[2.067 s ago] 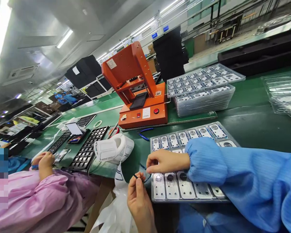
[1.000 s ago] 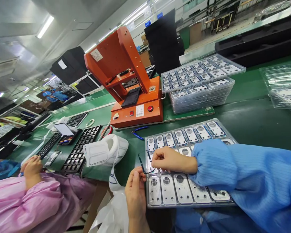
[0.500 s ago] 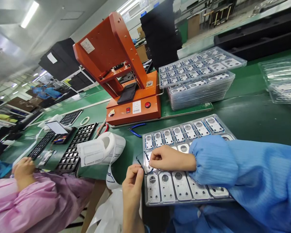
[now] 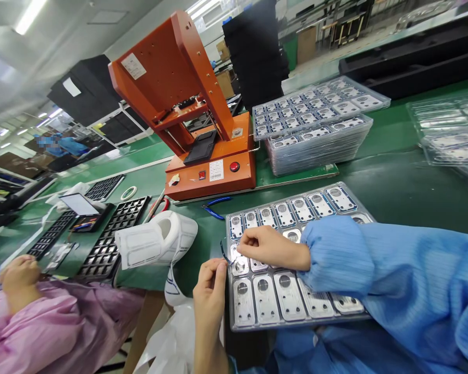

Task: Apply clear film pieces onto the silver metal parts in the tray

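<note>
Thin dark-blue strip (image 4: 223,253) is held just above the left edge of a clear plastic tray (image 4: 296,324) of metal plates (image 4: 265,300). Left hand (image 4: 209,293): grip clenched on the strip's lower end. Right hand (image 4: 273,248): fingers curled over the tray, just beside the strip; whether that grip holds anything cannot be determined. Blue right sleeve (image 4: 335,259) overlies the tray's right side, hiding some plates. Blue-handled pliers (image 4: 214,208) lie on the green worktop (image 4: 393,187) beyond the tray, before an orange bench press (image 4: 210,179). Stacked trays (image 4: 312,150) stand beyond. Left: white rolled liner sheet (image 4: 156,241), black tray (image 4: 113,239), and a co-worker's hand (image 4: 19,278).
</note>
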`<action>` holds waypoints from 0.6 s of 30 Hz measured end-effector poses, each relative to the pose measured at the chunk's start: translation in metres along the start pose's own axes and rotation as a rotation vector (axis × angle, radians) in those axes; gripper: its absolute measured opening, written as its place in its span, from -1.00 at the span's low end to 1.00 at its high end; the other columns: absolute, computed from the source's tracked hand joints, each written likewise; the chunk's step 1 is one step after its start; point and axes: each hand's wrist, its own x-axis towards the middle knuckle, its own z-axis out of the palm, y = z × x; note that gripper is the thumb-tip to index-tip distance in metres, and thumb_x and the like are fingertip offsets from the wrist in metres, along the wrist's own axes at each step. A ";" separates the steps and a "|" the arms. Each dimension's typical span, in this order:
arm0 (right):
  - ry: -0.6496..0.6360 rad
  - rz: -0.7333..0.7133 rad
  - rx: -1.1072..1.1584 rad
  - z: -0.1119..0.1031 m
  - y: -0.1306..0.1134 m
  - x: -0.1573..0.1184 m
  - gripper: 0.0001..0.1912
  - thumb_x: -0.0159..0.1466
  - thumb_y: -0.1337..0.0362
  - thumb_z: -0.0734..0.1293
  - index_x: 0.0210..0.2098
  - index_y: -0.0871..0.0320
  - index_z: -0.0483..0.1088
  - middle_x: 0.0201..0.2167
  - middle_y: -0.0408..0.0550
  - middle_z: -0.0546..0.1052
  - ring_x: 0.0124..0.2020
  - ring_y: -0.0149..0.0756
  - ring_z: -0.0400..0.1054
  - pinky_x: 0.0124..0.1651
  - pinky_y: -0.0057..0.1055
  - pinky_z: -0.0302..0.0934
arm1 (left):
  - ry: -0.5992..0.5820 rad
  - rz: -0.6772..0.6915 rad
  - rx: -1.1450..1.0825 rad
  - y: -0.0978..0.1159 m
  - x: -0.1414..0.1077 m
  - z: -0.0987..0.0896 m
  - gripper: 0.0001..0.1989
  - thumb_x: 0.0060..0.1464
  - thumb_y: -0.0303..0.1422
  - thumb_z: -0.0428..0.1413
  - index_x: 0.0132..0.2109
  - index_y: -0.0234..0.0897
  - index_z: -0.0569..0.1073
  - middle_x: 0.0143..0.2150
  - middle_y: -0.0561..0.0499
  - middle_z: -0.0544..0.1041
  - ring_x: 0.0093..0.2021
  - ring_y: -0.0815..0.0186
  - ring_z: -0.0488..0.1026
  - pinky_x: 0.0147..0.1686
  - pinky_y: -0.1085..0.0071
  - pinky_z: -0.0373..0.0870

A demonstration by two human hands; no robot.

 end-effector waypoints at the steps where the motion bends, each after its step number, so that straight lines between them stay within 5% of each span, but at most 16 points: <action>1: 0.046 -0.003 0.033 -0.002 0.001 0.001 -0.86 0.11 0.28 0.30 -0.53 0.19 0.38 -0.57 -0.19 0.42 -0.49 -0.44 0.27 -0.41 -0.50 0.11 | 0.005 0.003 0.029 0.000 0.000 0.001 -0.72 0.05 -0.13 0.11 -0.32 -0.27 0.50 -0.26 -0.07 0.48 -0.19 0.25 0.43 -0.12 0.35 0.38; 6: 0.168 0.033 0.265 -0.013 0.005 0.011 -0.81 0.12 0.21 0.31 -0.53 0.19 0.33 -0.60 -0.22 0.33 -0.56 -0.46 0.22 -0.49 -0.49 0.11 | -0.004 0.118 0.190 -0.001 0.006 0.004 -0.74 0.08 -0.18 0.09 -0.17 -0.24 0.47 -0.18 -0.08 0.46 -0.19 0.24 0.45 -0.18 0.30 0.43; 13: 0.236 0.114 0.368 -0.020 0.009 0.018 -0.80 0.15 0.21 0.29 -0.52 0.18 0.28 -0.62 -0.23 0.31 -0.61 -0.48 0.20 -0.57 -0.51 0.07 | -0.383 0.355 0.441 0.009 0.031 -0.001 -0.77 0.08 -0.30 0.10 -0.09 -0.16 0.43 0.10 -0.10 0.39 0.13 0.13 0.31 0.11 0.07 0.27; 18: 0.218 0.061 0.351 -0.016 0.011 0.017 -0.81 0.12 0.22 0.33 -0.53 0.20 0.32 -0.61 -0.23 0.33 -0.57 -0.47 0.21 -0.48 -0.49 0.13 | -0.449 0.425 0.539 0.017 0.044 -0.002 -0.88 0.07 -0.39 0.09 -0.19 -0.18 0.37 0.05 -0.06 0.47 0.07 0.15 0.38 0.06 0.08 0.31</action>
